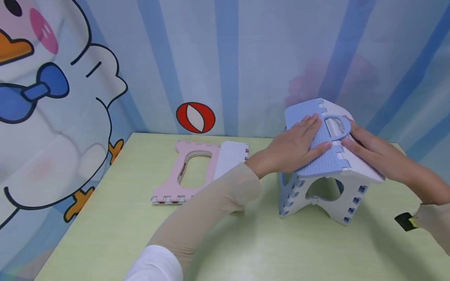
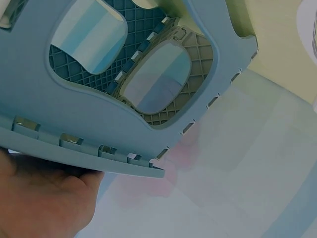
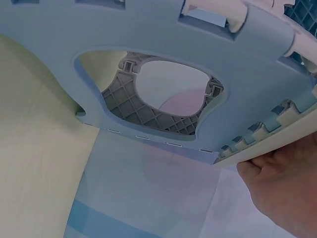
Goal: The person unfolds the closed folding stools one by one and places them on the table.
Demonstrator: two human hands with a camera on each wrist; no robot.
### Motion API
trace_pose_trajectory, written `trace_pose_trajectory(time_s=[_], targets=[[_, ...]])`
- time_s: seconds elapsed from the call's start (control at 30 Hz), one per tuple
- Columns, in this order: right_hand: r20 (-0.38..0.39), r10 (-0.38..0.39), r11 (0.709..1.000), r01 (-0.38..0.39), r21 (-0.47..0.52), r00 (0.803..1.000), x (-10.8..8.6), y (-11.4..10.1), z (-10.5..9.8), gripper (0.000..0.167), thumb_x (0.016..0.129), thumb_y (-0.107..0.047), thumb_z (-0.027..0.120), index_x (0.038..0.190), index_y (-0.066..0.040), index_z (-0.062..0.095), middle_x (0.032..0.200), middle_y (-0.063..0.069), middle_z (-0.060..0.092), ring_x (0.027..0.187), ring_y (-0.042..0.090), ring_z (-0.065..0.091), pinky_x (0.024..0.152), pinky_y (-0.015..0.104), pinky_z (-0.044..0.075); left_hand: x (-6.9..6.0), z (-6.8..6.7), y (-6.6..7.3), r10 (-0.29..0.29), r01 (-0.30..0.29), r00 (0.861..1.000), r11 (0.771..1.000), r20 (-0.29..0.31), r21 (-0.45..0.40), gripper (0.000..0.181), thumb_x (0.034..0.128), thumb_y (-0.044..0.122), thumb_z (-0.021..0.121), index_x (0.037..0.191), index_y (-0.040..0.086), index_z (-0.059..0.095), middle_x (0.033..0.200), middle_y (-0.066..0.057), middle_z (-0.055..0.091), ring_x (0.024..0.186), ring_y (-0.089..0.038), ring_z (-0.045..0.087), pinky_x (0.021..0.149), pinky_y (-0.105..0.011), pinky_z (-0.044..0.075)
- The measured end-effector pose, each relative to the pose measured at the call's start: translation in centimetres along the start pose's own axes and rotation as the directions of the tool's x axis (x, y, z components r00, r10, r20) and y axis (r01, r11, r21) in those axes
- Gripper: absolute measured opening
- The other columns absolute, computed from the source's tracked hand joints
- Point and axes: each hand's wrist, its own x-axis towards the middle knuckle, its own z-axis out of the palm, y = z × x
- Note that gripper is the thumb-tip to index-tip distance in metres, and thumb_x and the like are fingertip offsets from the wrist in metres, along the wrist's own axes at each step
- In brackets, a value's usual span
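Artwork of a white bird (image 1: 42, 156) with a blue bow tie, printed on the striped backdrop (image 1: 260, 58), fills the area far to the left of both hands. Nearer the left hand, a red ball print (image 1: 209, 117) marks the backdrop, and below it a pink-and-white folded stool (image 1: 225, 164) lies flat on the pale table (image 1: 105, 218), partly covered by the left sleeve (image 1: 211, 210).

Next comes the left hand (image 1: 295, 144), open and almost flat on the blue half of the seat of a blue-and-white stool (image 1: 332, 160), thumb stretched toward the centre hinge; it presses without gripping. This stool stands on the table under both hands, its seat bent upward into a ridge, its white end panel with a rounded opening below them. Between the hands, a blue loop handle (image 1: 347, 127) spans the hinge.

The right hand (image 1: 383, 154) lies open on the sloping white half, its fingers extended and grasping nothing. Just beside the right sleeve (image 1: 436, 222), below that hand, is a small black tag (image 1: 405, 221).
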Motion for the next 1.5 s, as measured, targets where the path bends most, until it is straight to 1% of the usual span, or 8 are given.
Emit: trace_pose_trajectory(time_s=[0.1,0.23,0.47,0.7,0.87,1.13,1.3,1.5], targets=[[-0.001,0.021,1.0,-0.021,-0.006,1.0,-0.1,0.06,-0.14,0.066,0.109,-0.023,0.038,0.16,-0.025,-0.004,0.166,0.006,-0.003,0.146,0.044,0.012,0.096,0.062,0.026,-0.02,-0.14,0.08,0.001,-0.001,1.0,1.0,0.003,0.006,0.075,0.1043,0.059,0.013,0.159,0.012,-0.008,0.164,0.0,-0.015,0.146,-0.009,-0.017,0.111,-0.017,-0.011],[-0.003,0.029,1.0,-0.029,-0.009,1.0,-0.16,0.16,-0.23,0.065,0.109,-0.024,0.038,0.16,-0.023,-0.003,0.166,0.008,-0.005,0.148,0.044,0.005,0.097,0.069,0.023,-0.1,-0.27,0.19,-0.001,0.001,1.0,1.0,0.016,0.017,0.075,0.1042,0.059,0.012,0.159,0.011,-0.009,0.164,-0.001,-0.015,0.146,-0.009,-0.017,0.111,-0.017,-0.011],[-0.007,0.029,1.0,-0.029,-0.01,1.0,-0.07,0.3,-0.13,0.066,0.109,-0.025,0.038,0.16,-0.022,-0.003,0.166,0.007,-0.005,0.149,0.038,0.001,0.102,0.069,0.019,-0.07,-0.16,0.16,-0.007,0.006,1.0,0.999,0.024,0.034,0.075,0.1042,0.059,0.012,0.159,0.011,-0.008,0.165,-0.001,-0.014,0.147,-0.009,-0.017,0.111,-0.017,-0.011],[-0.011,0.031,0.999,-0.031,-0.032,0.999,-0.06,0.17,-0.17,0.067,0.108,-0.026,0.04,0.161,-0.021,-0.001,0.166,0.009,-0.004,0.148,0.042,0.001,0.104,0.075,0.017,-0.08,-0.11,0.16,-0.007,0.006,1.0,0.999,0.023,0.04,0.075,0.1045,0.059,0.012,0.159,0.011,-0.006,0.165,-0.001,-0.012,0.147,-0.01,-0.015,0.112,-0.017,-0.011],[-0.017,0.028,0.999,-0.028,-0.042,0.999,-0.13,0.31,-0.18,0.067,0.108,-0.026,0.041,0.161,-0.02,0.001,0.166,0.008,-0.004,0.149,0.041,0.001,0.105,0.075,0.015,-0.05,-0.1,0.17,-0.001,0.0,1.0,0.999,0.026,0.036,0.075,0.105,0.058,0.014,0.16,0.01,-0.005,0.166,-0.002,-0.01,0.148,-0.011,-0.014,0.113,-0.019,-0.01],[-0.023,0.03,0.998,-0.031,-0.054,0.999,-0.21,0.45,-0.25,0.068,0.107,-0.026,0.043,0.161,-0.02,0.003,0.167,0.007,-0.002,0.149,0.039,-0.001,0.107,0.074,0.011,0.01,-0.23,0.27,-0.007,0.004,0.999,0.998,0.038,0.057,0.076,0.1042,0.059,0.012,0.159,0.011,-0.005,0.166,-0.001,-0.011,0.148,-0.01,-0.013,0.112,-0.018,-0.01],[-0.026,0.039,0.997,-0.041,-0.07,0.999,-0.26,0.35,-0.29,0.069,0.107,-0.027,0.045,0.161,-0.02,0.003,0.167,0.008,-0.002,0.149,0.04,0.0,0.107,0.075,0.012,0.04,-0.25,0.31,-0.012,0.01,0.999,0.998,0.045,0.056,0.076,0.1039,0.06,0.012,0.16,0.011,-0.004,0.166,-0.001,-0.01,0.148,-0.01,-0.013,0.112,-0.017,-0.01],[-0.029,0.038,0.995,-0.041,-0.092,0.999,-0.29,0.44,-0.34,0.069,0.107,-0.028,0.046,0.161,-0.021,0.004,0.167,0.007,0.0,0.149,0.042,0.001,0.106,0.076,0.013,0.08,-0.25,0.29,0.001,-0.004,0.999,0.998,0.047,0.069,0.076,0.1043,0.059,0.012,0.16,0.01,-0.002,0.166,-0.002,-0.009,0.148,-0.012,-0.012,0.113,-0.019,-0.009]])
